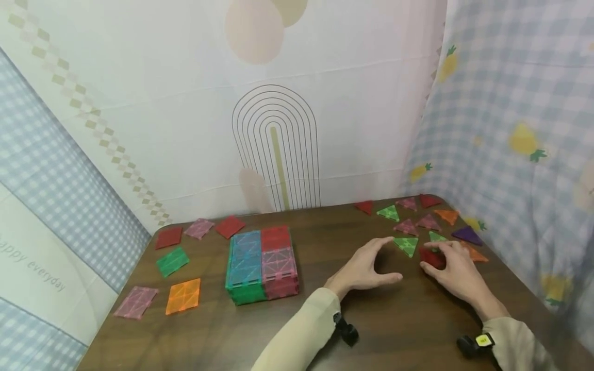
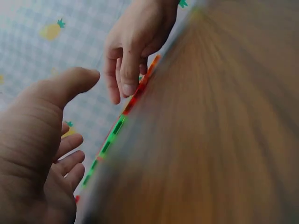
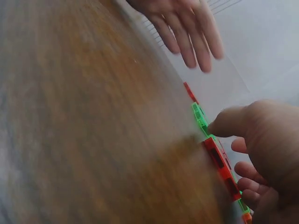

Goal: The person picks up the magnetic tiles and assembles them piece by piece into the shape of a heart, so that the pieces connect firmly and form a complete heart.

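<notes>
Both hands are over the right half of the brown counter [image 1: 390, 324], near a scatter of small triangle tiles. The right hand [image 1: 459, 270] reaches down at a red triangle [image 1: 432, 257], its thumb and fingers set apart around the tile; it has no plain grip on it, and whether the skin touches it I cannot tell. The left hand [image 1: 364, 268] is spread wide, thumb well apart from the fingers, holding nothing, with its fingertips just beside a green triangle [image 1: 406, 246]. Behind and beside the right hand lie a second green triangle [image 1: 437, 237], a purple triangle [image 1: 467, 235] and an orange triangle [image 1: 474, 252], with more red, pink, green and orange ones farther back. Left of the hands, well apart from them, a low block [image 1: 246, 257] of square tiles sits on the counter, its top blue on the left, red and pink on the right. Loose squares lie to the left of it, among them a green square [image 1: 172, 262] and an orange square [image 1: 183, 296]. A white cloth [image 1: 362, 129] with a line-drawn arch hangs behind, and a checked cloth [image 1: 501, 98] with yellow fruit hangs at the right.
</notes>
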Demonstrator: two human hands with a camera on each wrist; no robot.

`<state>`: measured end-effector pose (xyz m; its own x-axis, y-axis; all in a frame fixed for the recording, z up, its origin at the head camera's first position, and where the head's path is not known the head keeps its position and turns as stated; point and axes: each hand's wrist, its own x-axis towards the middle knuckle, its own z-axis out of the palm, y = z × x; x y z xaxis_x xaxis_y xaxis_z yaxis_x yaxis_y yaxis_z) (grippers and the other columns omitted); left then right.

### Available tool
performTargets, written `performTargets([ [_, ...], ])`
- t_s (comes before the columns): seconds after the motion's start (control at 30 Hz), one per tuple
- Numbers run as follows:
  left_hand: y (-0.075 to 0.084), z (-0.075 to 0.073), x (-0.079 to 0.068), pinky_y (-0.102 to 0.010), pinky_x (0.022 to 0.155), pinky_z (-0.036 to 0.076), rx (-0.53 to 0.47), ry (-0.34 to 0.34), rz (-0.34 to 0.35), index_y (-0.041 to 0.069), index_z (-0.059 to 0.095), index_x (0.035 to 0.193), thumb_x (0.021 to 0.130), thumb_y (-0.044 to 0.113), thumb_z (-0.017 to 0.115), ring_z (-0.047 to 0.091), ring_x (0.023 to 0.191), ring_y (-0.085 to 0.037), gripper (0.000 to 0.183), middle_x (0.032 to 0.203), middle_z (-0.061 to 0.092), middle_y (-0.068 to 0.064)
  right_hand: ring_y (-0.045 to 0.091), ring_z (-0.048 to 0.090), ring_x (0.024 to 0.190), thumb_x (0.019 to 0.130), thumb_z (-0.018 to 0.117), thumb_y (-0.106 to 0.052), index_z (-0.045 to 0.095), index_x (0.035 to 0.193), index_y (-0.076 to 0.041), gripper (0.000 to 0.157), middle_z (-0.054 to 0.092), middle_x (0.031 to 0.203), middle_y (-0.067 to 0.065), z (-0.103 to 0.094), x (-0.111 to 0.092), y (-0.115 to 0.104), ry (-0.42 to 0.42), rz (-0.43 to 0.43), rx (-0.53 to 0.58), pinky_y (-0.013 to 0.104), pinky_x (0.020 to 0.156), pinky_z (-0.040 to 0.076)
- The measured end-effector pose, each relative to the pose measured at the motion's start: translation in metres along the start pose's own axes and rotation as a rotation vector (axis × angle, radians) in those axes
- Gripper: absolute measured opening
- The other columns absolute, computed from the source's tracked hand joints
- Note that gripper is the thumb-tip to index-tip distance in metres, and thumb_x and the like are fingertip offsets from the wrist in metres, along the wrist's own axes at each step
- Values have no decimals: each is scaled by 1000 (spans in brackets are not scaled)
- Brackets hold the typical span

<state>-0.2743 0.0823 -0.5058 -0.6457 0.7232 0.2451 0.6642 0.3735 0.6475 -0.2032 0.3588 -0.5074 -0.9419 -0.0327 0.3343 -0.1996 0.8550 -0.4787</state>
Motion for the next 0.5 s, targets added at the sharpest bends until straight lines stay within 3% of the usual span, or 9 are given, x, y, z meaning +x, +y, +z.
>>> performTargets([
  [0.2,3,21,21,-34,129,39,50,-4,-11,18,35,175,105,49,75,37,163,-15,87,177,39,0,52,53,119,99,87,-26,68,142,3,55,57,140,37,-1,-1,0,-31,19,4,65,85,49],
  [0.5,4,28,32,-32,134,26,307,-62,-8,15,31,177,109,52,68,21,170,-16,85,182,31,3,53,54,116,99,87,-26,65,144,4,58,53,137,37,-1,1,-1,-37,39,3,68,87,50],
])
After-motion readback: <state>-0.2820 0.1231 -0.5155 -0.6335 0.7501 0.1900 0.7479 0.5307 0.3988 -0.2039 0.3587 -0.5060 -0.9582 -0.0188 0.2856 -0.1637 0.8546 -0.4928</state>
